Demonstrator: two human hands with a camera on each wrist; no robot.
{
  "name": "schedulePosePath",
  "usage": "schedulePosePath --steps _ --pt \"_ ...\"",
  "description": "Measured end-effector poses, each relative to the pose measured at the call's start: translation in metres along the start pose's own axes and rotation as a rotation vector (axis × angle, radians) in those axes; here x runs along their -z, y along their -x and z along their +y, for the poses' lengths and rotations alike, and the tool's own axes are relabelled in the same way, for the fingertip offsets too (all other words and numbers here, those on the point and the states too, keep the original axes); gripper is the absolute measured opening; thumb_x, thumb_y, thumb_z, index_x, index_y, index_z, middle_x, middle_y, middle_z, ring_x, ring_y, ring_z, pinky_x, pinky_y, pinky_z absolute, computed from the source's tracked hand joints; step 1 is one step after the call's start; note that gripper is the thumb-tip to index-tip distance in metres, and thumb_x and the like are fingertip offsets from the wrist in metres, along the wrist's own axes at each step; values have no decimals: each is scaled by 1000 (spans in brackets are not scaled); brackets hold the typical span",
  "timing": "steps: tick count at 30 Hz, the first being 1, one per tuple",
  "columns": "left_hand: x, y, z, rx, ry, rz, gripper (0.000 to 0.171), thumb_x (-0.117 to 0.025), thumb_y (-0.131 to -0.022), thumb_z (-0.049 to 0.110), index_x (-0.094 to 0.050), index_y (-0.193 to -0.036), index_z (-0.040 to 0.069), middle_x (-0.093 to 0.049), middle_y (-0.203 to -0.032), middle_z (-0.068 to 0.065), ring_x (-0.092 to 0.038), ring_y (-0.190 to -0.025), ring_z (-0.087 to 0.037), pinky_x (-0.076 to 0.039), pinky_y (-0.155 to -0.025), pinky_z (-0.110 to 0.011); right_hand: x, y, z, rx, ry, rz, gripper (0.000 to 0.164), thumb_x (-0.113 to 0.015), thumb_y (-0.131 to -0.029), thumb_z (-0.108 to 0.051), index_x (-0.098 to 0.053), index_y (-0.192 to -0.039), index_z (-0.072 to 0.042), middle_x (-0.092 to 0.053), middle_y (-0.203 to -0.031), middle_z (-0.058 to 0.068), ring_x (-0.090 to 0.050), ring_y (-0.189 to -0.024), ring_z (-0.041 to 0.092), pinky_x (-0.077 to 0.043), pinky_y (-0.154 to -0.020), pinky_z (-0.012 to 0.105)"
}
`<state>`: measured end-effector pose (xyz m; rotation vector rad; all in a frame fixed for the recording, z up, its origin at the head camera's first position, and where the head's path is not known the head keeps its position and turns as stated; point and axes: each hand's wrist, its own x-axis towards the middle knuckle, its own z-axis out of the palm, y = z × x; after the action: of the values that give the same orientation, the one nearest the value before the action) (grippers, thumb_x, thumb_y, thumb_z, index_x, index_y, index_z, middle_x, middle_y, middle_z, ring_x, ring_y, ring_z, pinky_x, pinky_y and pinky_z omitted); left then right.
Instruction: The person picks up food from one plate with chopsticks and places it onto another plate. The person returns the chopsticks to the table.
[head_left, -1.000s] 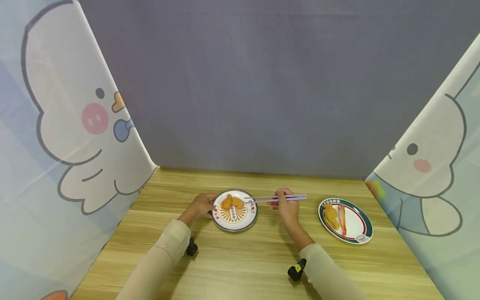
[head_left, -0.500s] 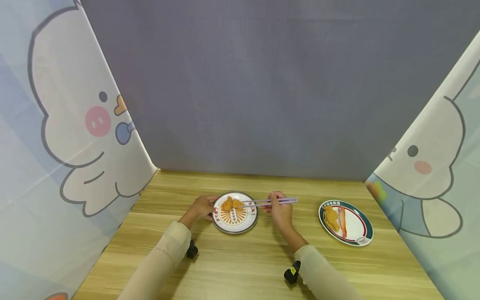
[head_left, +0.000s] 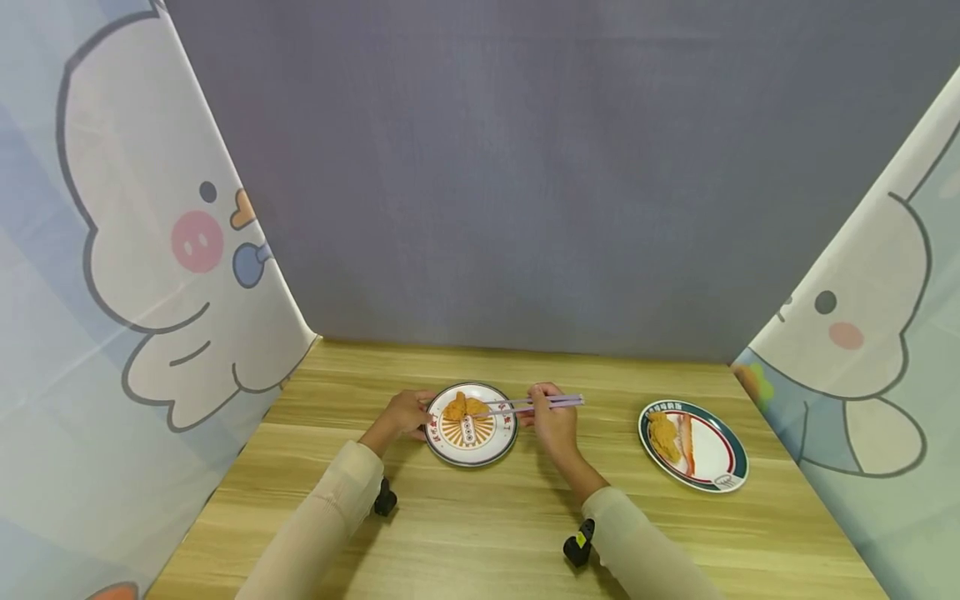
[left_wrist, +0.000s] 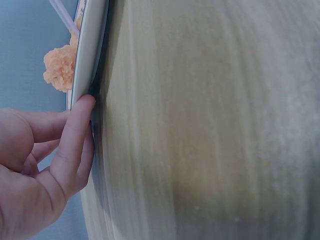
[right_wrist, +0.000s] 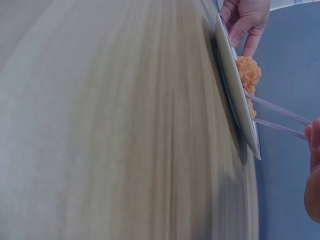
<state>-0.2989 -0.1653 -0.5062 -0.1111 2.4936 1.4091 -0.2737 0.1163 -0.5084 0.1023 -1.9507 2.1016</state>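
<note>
A round white plate (head_left: 471, 456) with an orange sunburst print carries pieces of fried chicken (head_left: 455, 407). My left hand (head_left: 407, 413) pinches its left rim; the left wrist view shows the thumb at the rim and fingers (left_wrist: 75, 135) against the outer side. In my right hand (head_left: 553, 427) is a pair of pale purple chopsticks (head_left: 564, 402), gripped near the back ends. Their tips, slightly apart, reach the right-hand piece of chicken. From the right wrist view, the chopsticks (right_wrist: 281, 109) come down at the chicken (right_wrist: 248, 74); whether they squeeze it I cannot tell.
To the right on the wooden table (head_left: 465, 533) lies an oval plate (head_left: 712, 442) with a green and red rim. It holds a fried chicken piece (head_left: 663, 437) and a bacon strip (head_left: 686, 444). A grey curtain (head_left: 525, 208) and printed cloths border the table.
My right hand has moved left, taking the chopstick tips further over the right-hand chicken piece. The left hand keeps its hold on the plate rim.
</note>
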Motion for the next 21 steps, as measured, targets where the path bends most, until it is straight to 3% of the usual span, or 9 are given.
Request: schedulePosePath --steps 2,5,11,15,21 --pt "0 0 0 2 -3 2 58 -66 -92 -7 -53 -148 5 -58 -115 -21 -71 -78 -24 -68 -63 -31 0 0 0 -8 8 -5 24 -55 -105 -12 -66 -99 9 -69 -78 25 -72 -58 29 -66 -53 44" --pt "0 0 0 2 -7 2 58 -66 -93 -7 -52 -148 6 -58 -115 -20 -71 -77 -24 -68 -63 -30 0 -1 0 -11 22 -11 24 -54 -105 -9 -66 -98 10 -70 -76 19 -72 -64 43 -65 -58 54" --pt "1 -3 0 17 1 -1 59 -65 -93 -7 -52 -149 7 -57 -115 -20 -70 -77 -24 -68 -63 -31 -1 -3 -2 -3 13 -21 24 -51 -105 -3 -64 -97 15 -66 -74 7 -65 -74 62 -64 -64 59" --pt "1 -4 0 22 0 -5 59 -66 -93 -7 -53 -148 8 -57 -116 -21 -71 -77 -24 -68 -63 -31 -2 -3 -2 -1 3 4 25 -53 -105 -6 -65 -97 15 -66 -75 6 -68 -69 56 -65 -63 54" --pt "2 -2 1 26 -12 -10 59 -66 -93 -7 -53 -148 7 -57 -118 -22 -71 -77 -24 -68 -63 -30 -1 -3 -1 22 -30 39 26 -56 -104 -8 -64 -96 16 -65 -74 6 -72 -55 24 -67 -56 39"
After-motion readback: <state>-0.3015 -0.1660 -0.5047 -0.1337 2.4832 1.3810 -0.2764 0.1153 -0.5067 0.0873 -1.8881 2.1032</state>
